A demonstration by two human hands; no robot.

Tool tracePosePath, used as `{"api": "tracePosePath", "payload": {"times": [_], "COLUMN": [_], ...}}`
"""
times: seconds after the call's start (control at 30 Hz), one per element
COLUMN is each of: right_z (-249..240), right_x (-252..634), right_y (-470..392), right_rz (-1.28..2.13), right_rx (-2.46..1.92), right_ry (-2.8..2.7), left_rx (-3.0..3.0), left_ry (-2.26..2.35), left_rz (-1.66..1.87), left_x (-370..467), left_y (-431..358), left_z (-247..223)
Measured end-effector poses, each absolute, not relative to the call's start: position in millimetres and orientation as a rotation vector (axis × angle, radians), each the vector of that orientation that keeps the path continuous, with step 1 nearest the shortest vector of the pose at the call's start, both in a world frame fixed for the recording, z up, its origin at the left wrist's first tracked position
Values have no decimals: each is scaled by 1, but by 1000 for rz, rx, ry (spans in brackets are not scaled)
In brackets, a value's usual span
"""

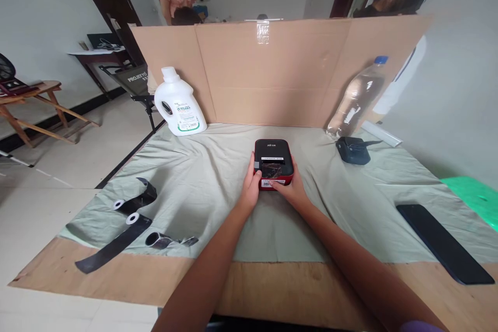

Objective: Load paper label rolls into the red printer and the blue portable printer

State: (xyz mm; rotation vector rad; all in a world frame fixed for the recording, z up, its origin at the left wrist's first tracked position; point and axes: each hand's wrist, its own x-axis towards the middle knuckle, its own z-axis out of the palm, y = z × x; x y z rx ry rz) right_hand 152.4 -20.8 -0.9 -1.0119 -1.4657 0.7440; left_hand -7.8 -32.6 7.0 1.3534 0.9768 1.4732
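A small black-and-red label printer (274, 150) sits on the cloth in the middle of the table. A short piece of dark paper lies at its front slot. My left hand (252, 182) grips the printer's left side, its thumb near the front corner. Against the right side rests my right hand (294, 187), with its thumb on the white label along the front edge. The fingers behind both sides are partly hidden. Off to the left lie two partly unrolled black rolls (140, 198) (119, 241) and a curled dark strip on a core (159, 240).
A cardboard panel (272, 72) stands across the back. Before it are a white detergent jug (181, 106) and a leaning clear bottle (356, 96). A black device (353, 150), a clear roll (381, 134) and a dark flat slab (443, 244) lie right. People are beyond the panel.
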Motion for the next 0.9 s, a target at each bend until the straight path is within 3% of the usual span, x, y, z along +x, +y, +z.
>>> {"api": "tracePosePath", "payload": {"times": [0.47,0.9], "right_z": [-2,4], "right_x": [153,153], "right_y": [-26,-29], "right_rz": [687,646], "right_rx": [-1075,-1054], "right_ry": [-1539,-1545], "left_rx": [1309,1277], "left_ry": [1011,1009], "left_rz": [1480,1698], "left_x": [-12,-8], "left_y": [-35,-34], "left_z": [9,10]}}
